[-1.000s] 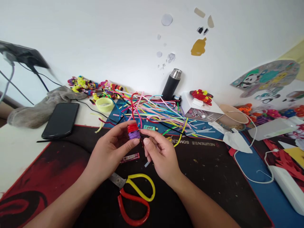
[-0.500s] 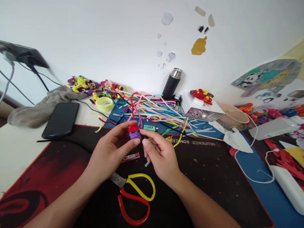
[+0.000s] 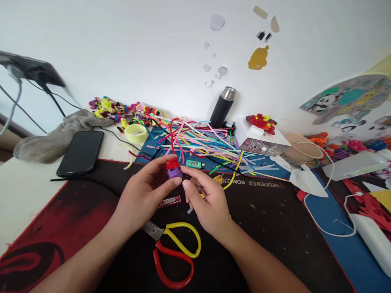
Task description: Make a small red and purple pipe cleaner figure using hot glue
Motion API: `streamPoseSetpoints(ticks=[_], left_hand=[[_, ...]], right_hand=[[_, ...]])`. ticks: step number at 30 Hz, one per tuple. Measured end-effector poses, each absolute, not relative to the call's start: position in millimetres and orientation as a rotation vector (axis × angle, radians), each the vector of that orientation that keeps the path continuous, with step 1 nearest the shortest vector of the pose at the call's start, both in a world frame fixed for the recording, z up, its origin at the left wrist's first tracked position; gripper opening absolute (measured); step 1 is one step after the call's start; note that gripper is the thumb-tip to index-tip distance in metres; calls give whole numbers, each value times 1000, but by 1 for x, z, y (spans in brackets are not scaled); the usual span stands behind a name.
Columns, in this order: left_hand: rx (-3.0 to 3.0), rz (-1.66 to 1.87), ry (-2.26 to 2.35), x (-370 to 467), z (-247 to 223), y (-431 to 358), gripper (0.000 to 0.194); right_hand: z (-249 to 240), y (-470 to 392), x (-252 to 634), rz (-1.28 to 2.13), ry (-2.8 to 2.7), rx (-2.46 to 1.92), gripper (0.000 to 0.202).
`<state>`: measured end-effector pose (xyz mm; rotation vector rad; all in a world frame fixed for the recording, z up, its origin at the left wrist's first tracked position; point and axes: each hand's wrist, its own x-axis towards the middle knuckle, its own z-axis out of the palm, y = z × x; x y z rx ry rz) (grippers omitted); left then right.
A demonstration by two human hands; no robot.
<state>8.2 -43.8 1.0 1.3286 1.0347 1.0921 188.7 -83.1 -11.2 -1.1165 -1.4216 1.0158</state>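
My left hand [image 3: 143, 193] is closed, with thumb and fingers round a small coiled pipe-cleaner piece [image 3: 174, 172], red on top and purple below. Opposite it, my right hand [image 3: 207, 199] is curled in a pinch, its index fingertip at the purple side of the coil. A short pale grey strip [image 3: 190, 211] shows below the right fingers; I cannot tell whether they hold it. Something yellow shows between those fingers. Beneath my hands, scissors [image 3: 175, 254] with one yellow and one red handle lie on the black mat [image 3: 262, 244].
Loose pipe cleaners [image 3: 198, 140] lie heaped behind my hands, near a teal lighter [image 3: 194, 164]. A black flask [image 3: 223, 108] and a white box [image 3: 265, 144] stand at the wall. To the left are a phone [image 3: 81, 154] and a yellow tape roll [image 3: 136, 133].
The view has shifted slightly. Both hands keep nearly the same pose around the red and purple coil; a bit of yellow now shows between my right fingers.
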Motion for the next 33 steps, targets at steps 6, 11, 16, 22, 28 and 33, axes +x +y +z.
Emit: streamPoseSetpoints(ticks=[6, 11, 16, 22, 28, 33], left_hand=[[1329, 1086, 1026, 7, -2, -43, 67], [1325, 1085, 1032, 7, -3, -43, 66], [1243, 1076, 978, 7, 0, -41, 66], [1217, 1081, 947, 8, 0, -39, 64], [1225, 1087, 954, 8, -2, -39, 63], [1236, 1077, 956, 8, -2, -39, 63]], right_hand=[[-14, -84, 188, 947, -1472, -1147, 38], [-14, -85, 187, 927, -1488, -1157, 38], [-9, -83, 188, 1032, -1435, -1155, 40], [-8, -84, 190, 994, -1399, -1124, 40], [-10, -86, 187, 864, -1514, -1120, 37], [-10, -86, 187, 850, -1535, -1144, 38]])
